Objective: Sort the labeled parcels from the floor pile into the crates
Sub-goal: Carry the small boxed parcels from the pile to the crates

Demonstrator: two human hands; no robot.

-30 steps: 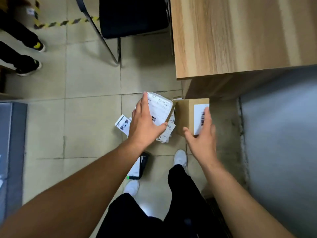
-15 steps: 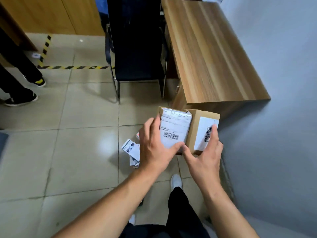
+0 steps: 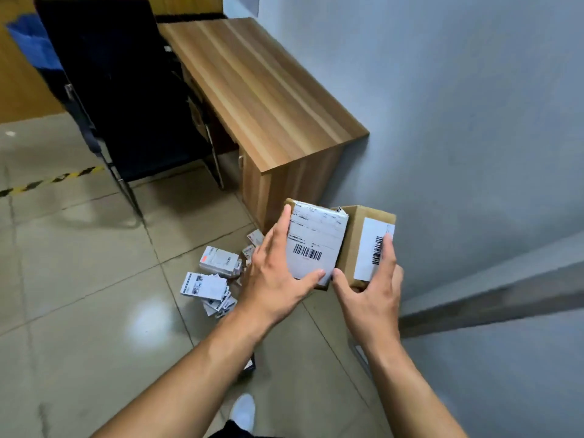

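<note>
My left hand (image 3: 275,276) grips a flat parcel with a big white barcode label (image 3: 313,245), thumb along its lower edge and fingers up its left side. My right hand (image 3: 373,289) holds a brown cardboard box with a white barcode label (image 3: 363,245), fingers on the label face and thumb at its lower left corner. Both parcels are up in the air, side by side and touching. A pile of small white labeled parcels (image 3: 211,282) lies on the floor tiles to the left, below my hands. No crate is in view.
A wooden desk (image 3: 262,90) stands against the grey wall (image 3: 474,121) just behind the parcels. A black chair (image 3: 126,99) sits to its left. Yellow-black tape (image 3: 47,181) marks the floor. My white shoe (image 3: 243,412) shows below, with a dark object (image 3: 248,368) near it.
Both hands have lifted the two parcels off the floor pile and brought them up and closer. The view has tilted up and swung toward the wall and desk.
</note>
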